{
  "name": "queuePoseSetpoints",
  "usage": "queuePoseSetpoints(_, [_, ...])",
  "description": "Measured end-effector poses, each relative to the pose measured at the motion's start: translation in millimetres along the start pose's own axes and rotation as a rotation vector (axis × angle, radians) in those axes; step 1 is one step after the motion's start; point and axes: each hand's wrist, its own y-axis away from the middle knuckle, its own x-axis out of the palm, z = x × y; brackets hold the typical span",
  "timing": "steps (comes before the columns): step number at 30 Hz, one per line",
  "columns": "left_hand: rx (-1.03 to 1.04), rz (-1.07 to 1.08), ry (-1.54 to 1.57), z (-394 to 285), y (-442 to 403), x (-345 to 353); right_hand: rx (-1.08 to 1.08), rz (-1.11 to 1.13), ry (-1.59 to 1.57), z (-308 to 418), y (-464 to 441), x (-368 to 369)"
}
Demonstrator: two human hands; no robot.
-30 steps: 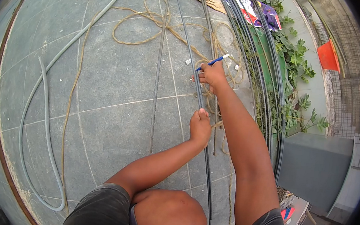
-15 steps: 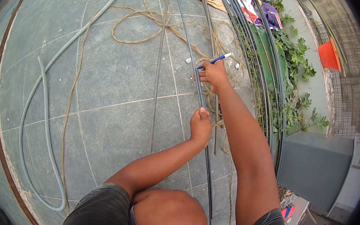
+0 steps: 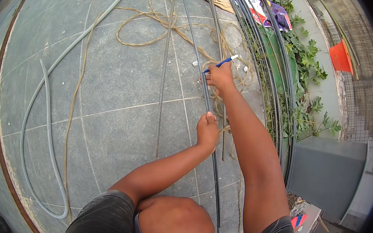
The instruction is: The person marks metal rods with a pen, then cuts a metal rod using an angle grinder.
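My left hand (image 3: 208, 130) is wrapped round dark metal rods (image 3: 216, 183) that run lengthwise from the top of the view down past my knee. Further up the rods, my right hand (image 3: 220, 76) pinches a blue marker (image 3: 224, 63) with a white end. The marker's dark tip is at the rods, and some fingers of that hand reach under or beside them. A separate thin rod (image 3: 162, 91) lies on the floor to the left. Beneath and around my right hand, brown rope (image 3: 224, 38) lies in loose loops.
A grey hose (image 3: 49, 115) curves over the tiled floor (image 3: 122, 78) at left. Along the right run many bundled rods (image 3: 284, 95), beside green plants (image 3: 308, 56), printed sacks (image 3: 276, 17), a grey box (image 3: 326, 174) and an orange object (image 3: 341, 58).
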Motion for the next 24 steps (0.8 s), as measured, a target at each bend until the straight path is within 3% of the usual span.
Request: queuePoseSetpoints(24, [0.008, 0.001, -0.015, 3.0, -2.5, -1.2, -0.001, -0.001, -0.033, -4.1, -1.4, -1.0])
